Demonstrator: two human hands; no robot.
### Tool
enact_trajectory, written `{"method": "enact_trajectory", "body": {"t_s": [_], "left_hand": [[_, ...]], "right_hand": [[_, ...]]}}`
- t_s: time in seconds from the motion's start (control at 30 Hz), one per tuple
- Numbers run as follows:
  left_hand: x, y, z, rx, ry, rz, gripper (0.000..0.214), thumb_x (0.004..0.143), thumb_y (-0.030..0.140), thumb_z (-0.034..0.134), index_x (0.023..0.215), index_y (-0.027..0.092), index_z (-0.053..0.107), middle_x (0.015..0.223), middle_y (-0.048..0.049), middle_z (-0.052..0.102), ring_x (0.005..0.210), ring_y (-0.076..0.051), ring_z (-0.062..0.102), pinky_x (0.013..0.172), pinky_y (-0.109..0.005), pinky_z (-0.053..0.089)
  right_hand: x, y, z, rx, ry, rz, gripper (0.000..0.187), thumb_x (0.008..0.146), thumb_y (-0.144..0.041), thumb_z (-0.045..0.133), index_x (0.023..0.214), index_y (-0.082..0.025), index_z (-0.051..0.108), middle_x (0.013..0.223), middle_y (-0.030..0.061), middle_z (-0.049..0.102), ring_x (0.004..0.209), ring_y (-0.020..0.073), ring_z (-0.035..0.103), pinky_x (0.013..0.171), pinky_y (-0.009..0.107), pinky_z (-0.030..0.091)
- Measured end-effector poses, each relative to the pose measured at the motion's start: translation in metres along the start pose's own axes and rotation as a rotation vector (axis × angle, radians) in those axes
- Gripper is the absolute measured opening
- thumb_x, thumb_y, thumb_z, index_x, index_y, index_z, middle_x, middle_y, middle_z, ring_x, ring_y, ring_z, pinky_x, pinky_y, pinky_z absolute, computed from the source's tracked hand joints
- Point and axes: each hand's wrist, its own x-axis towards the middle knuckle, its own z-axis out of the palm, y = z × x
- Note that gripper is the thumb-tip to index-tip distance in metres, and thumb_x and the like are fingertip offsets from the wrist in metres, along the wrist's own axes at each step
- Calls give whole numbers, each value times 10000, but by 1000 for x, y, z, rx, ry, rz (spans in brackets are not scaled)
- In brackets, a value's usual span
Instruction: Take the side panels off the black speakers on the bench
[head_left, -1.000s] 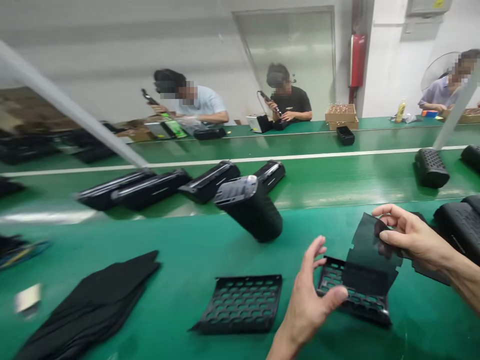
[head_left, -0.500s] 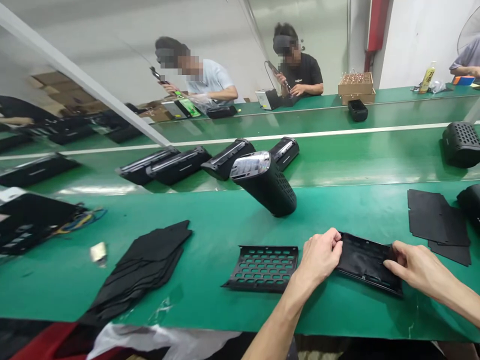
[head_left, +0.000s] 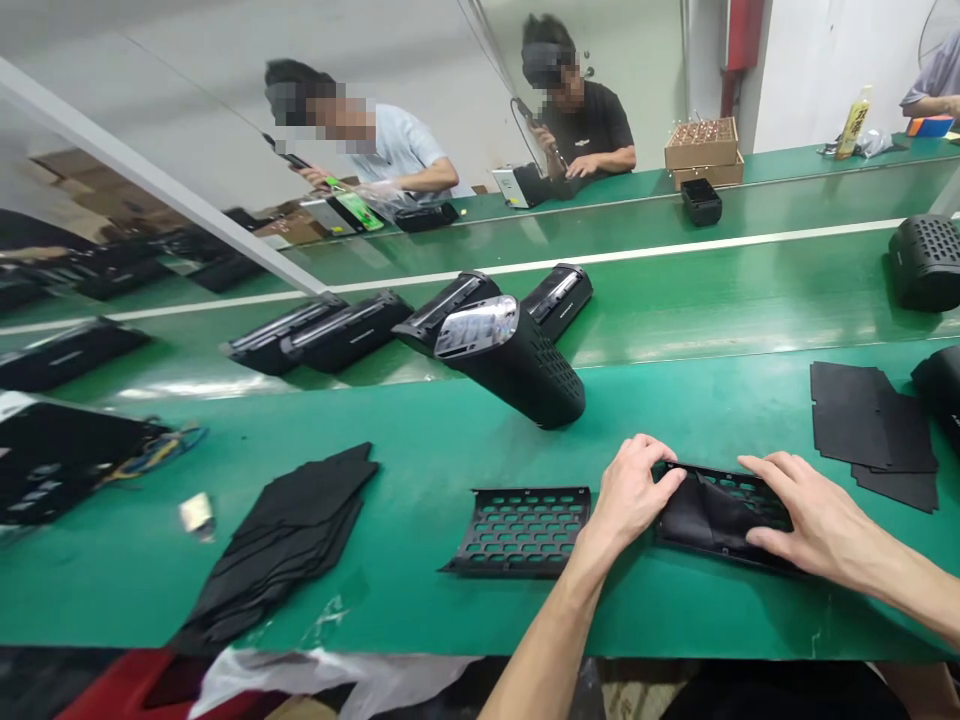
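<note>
A perforated black panel (head_left: 720, 553) lies in front of me with a thin black sheet (head_left: 694, 512) inside it. The sheet is bent and raised in the middle, and the panel's holes show at the right. My left hand (head_left: 631, 495) grips the panel's left end, thumb on the sheet's corner. Across the right part stretches my right hand (head_left: 814, 515), fingers at the far edge and thumb near the front edge; its grip on the sheet is unclear. Beside my left forearm rests a second perforated panel (head_left: 521, 532), its holes bare.
A stack of black sheets (head_left: 289, 545) lies left, more sheets (head_left: 862, 415) right. A black speaker-like housing (head_left: 525, 375) stands tilted ahead, with several similar housings (head_left: 349, 335) behind it on the green belt (head_left: 675, 290). Two co-workers sit across, holding tools.
The sheet, flat in the panel before, now bends up and bares holes at the right. My right hand has shifted left and spread over the panel. The view has moved slightly.
</note>
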Motion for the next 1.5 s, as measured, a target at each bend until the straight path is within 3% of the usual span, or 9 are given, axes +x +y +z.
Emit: {"method": "enact_trajectory", "body": {"t_s": [0.23,0.4,0.5,0.77,0.9,1.0,1.1,1.27,1.5], "left_hand": [[-26,4,1,-859,-142,-267,463,790,580,815,894,235,525,578,115,464,471,-81,449,478,-186,372],[-51,2,19,-1116,-50,-427,636,709,659,889,950,253,463,575,129,528,385,-85,510,423,-211,496],[-59,0,23,-1156,-42,-460,664,676,651,918,957,254,465,567,126,545,388,-95,522,413,-230,529],[-66,-1,22,-1135,14,-455,653,649,643,942,917,232,511,560,119,532,441,-66,498,459,-161,446],[-72,-3,25,-1099,16,-434,584,711,638,908,930,221,563,601,99,538,480,-70,514,499,-170,426],[-76,-3,28,-1082,8,-438,585,711,656,902,955,207,617,660,62,586,564,-94,565,560,-191,456],[-80,-1,29,-1105,49,-445,595,694,658,914,976,198,663,745,30,630,677,-111,587,649,-205,484],[-85,7,33,-1171,80,-464,608,671,652,931,989,197,683,791,29,616,742,-116,535,695,-207,466],[-87,10,34,-1071,45,-458,528,797,674,814,1007,210,673,803,27,594,717,-125,512,675,-219,463]], "right_hand": [[-1,10,-12,382,27,191,339,1065,-431,479,1364,-285,544,1235,101,724,923,247,731,799,408,613],[-18,11,-20,178,117,-136,241,1000,-224,551,1220,-300,613,1623,124,450,1489,362,473,1106,565,532],[-18,19,-17,22,64,-286,340,995,-137,535,1262,-305,660,1657,134,389,1561,394,357,1132,626,500],[-7,13,-19,134,122,-305,157,1071,-207,486,982,-238,611,1439,173,558,1368,321,555,1025,501,556],[-10,-11,-33,370,155,-20,215,1075,-324,472,893,-244,554,1008,90,672,955,230,678,824,372,556],[-7,-19,-42,699,-85,349,360,1037,-578,495,893,-248,514,660,-14,592,559,150,551,556,275,453],[-5,-14,-44,873,-303,560,479,900,-711,593,905,-244,487,596,-26,615,426,102,437,447,231,297],[-12,-5,-42,538,-467,516,360,928,-561,550,801,-229,490,602,4,657,471,103,412,503,253,262],[-21,1,-43,144,-283,317,161,958,-329,500,822,-244,512,649,-13,593,589,173,488,579,308,314]]}}
